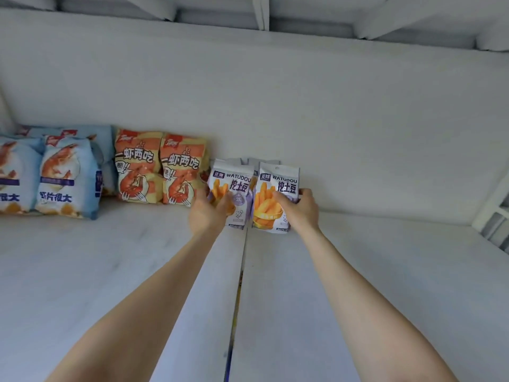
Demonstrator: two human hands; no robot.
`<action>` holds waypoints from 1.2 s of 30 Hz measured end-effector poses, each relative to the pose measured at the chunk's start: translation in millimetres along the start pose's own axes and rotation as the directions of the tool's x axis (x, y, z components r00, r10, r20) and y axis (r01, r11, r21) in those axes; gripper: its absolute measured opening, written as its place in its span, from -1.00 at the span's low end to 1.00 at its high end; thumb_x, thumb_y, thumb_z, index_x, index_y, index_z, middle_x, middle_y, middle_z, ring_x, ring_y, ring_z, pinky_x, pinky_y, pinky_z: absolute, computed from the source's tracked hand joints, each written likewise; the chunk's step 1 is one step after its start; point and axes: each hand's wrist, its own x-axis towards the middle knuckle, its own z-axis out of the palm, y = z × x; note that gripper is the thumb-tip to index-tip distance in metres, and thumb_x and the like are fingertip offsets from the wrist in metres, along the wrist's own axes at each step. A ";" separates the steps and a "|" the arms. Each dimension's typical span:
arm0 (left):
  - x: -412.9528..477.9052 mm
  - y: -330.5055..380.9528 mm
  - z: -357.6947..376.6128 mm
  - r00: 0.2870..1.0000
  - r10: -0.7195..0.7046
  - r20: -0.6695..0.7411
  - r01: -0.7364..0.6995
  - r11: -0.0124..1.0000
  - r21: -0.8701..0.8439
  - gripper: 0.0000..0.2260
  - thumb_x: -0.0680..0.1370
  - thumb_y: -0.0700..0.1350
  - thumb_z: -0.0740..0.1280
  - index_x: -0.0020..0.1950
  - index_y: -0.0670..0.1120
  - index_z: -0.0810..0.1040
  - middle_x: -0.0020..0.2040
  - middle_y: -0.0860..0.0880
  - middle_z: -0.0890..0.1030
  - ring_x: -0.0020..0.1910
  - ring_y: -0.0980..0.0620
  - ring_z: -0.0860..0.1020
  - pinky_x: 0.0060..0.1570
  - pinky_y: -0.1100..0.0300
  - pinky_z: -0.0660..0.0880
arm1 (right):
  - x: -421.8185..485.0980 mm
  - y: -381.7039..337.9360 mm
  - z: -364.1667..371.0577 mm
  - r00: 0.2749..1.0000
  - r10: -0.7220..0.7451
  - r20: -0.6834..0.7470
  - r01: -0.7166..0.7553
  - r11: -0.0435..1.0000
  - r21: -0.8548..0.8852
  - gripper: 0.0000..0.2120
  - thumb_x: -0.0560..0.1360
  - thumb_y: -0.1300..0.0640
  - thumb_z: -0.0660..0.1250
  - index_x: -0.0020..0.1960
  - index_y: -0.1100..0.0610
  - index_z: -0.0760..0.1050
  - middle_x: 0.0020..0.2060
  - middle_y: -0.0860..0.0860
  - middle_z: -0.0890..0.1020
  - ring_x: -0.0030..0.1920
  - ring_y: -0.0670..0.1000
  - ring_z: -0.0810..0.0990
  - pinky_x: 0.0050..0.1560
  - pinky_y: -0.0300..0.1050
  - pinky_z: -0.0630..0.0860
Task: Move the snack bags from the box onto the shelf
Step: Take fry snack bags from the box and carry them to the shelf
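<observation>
Two purple-and-white WATUDOU potato-stick bags stand upright side by side near the back of the white shelf (358, 271). My left hand (206, 213) grips the left purple bag (234, 183) at its lower left. My right hand (298, 210) holds the right purple bag (278, 186) along its right side. Grey tops of more such bags (256, 162) show just behind them. The box is out of view.
Two orange-and-yellow shrimp snack bags (159, 168) stand left of the purple bags. Further left, blue shrimp-chip bags (63, 175) fill the shelf's left end. A seam (239, 285) runs down the shelf's middle. The shelf's right side post (493, 216) is at the far right.
</observation>
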 end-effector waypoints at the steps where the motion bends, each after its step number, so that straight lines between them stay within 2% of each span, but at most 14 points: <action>1: 7.6 -3.9 0.1 1.000 0.000 -0.005 0.000 1.000 -0.001 -0.56 0.46 0.22 0.38 0.18 -0.05 0.47 0.11 -0.05 0.63 0.06 -0.13 0.60 0.01 0.01 0.53 | 4.6 0.7 8.0 1.000 -0.004 -0.003 0.004 1.000 -0.006 -0.52 0.38 -0.18 0.47 0.07 0.11 0.41 -0.19 -0.12 0.56 -0.11 -0.01 0.57 -0.08 -0.12 0.48; 5: 30.9 -19.1 4.6 1.000 -0.009 0.007 0.009 1.000 0.002 -0.56 0.44 0.24 0.37 0.18 0.01 0.48 0.09 -0.03 0.63 0.02 -0.12 0.62 0.02 -0.08 0.59 | 19.1 8.0 32.4 1.000 -0.026 0.002 0.026 0.998 -0.051 -0.51 0.40 -0.21 0.43 0.09 0.11 0.37 -0.11 -0.06 0.59 -0.04 0.06 0.60 -0.05 -0.04 0.51; 10: 44.4 -32.4 16.8 0.998 -0.057 0.032 0.056 0.998 0.034 -0.56 0.48 0.19 0.37 0.25 -0.03 0.45 0.13 -0.05 0.63 0.05 -0.13 0.60 0.02 -0.01 0.56 | 31.5 24.0 48.7 0.998 -0.051 0.045 0.056 0.992 -0.114 -0.56 0.45 -0.19 0.39 0.12 0.09 0.37 -0.12 -0.07 0.58 -0.02 0.09 0.61 -0.06 -0.04 0.50; 13: 47.3 -39.1 21.0 0.998 -0.056 0.030 0.055 0.997 0.051 -0.56 0.47 0.21 0.37 0.22 0.00 0.43 0.14 -0.04 0.61 0.06 -0.12 0.59 0.01 -0.02 0.57 | 36.6 30.7 52.6 0.996 -0.049 0.075 0.059 0.990 -0.132 -0.57 0.46 -0.19 0.37 0.16 0.06 0.39 -0.09 -0.08 0.59 -0.02 0.08 0.60 -0.05 -0.06 0.49; 18: 49.1 -45.0 24.5 0.995 -0.088 0.046 0.084 0.993 0.083 -0.48 0.41 0.30 0.34 0.25 0.06 0.39 0.13 -0.02 0.60 0.08 -0.13 0.58 0.05 -0.11 0.57 | 42.1 34.3 60.8 0.998 -0.016 0.054 0.022 0.993 -0.116 -0.55 0.41 -0.25 0.38 0.11 0.02 0.41 -0.05 -0.07 0.64 -0.02 0.08 0.63 0.04 0.04 0.55; 23: 51.8 -41.8 23.3 0.993 -0.098 0.066 0.087 0.985 0.151 -0.39 0.47 0.28 0.32 0.40 -0.02 0.30 0.24 -0.12 0.54 0.17 -0.18 0.54 0.11 -0.09 0.52 | 40.6 31.1 62.8 0.999 0.028 0.046 -0.020 0.988 -0.154 -0.49 0.43 -0.27 0.35 0.11 0.11 0.35 0.00 0.00 0.64 -0.02 0.14 0.62 -0.04 0.01 0.54; 28: 46.9 -41.8 18.3 0.995 -0.088 0.048 0.073 0.964 0.255 -0.34 0.52 0.26 0.30 0.45 -0.12 0.25 0.29 -0.21 0.47 0.24 -0.25 0.48 0.11 -0.05 0.44 | 37.9 31.2 61.5 0.999 0.027 0.044 -0.018 0.983 -0.182 -0.45 0.47 -0.24 0.32 0.20 0.16 0.31 0.07 0.06 0.60 0.06 0.15 0.59 -0.13 -0.09 0.39; 32: 38.0 -43.8 10.1 0.996 -0.068 0.050 0.050 0.953 0.299 -0.33 0.53 0.29 0.26 0.45 -0.13 0.25 0.34 -0.22 0.42 0.27 -0.26 0.46 0.12 -0.07 0.44 | 33.7 33.3 59.6 0.999 0.015 0.040 -0.007 0.981 -0.195 -0.37 0.45 -0.24 0.33 0.30 0.17 0.28 0.15 0.12 0.55 0.16 0.19 0.53 -0.04 -0.04 0.45; 36: 25.1 -44.0 -3.5 0.998 0.020 0.057 -0.042 0.905 0.424 -0.33 0.54 0.30 0.20 0.47 -0.12 0.22 0.39 -0.21 0.38 0.32 -0.26 0.38 0.16 -0.14 0.42 | 14.7 28.2 52.6 0.990 -0.138 0.017 0.133 0.908 -0.397 -0.28 0.47 -0.23 0.31 0.45 0.15 0.20 0.32 0.18 0.42 0.30 0.24 0.40 0.14 0.11 0.44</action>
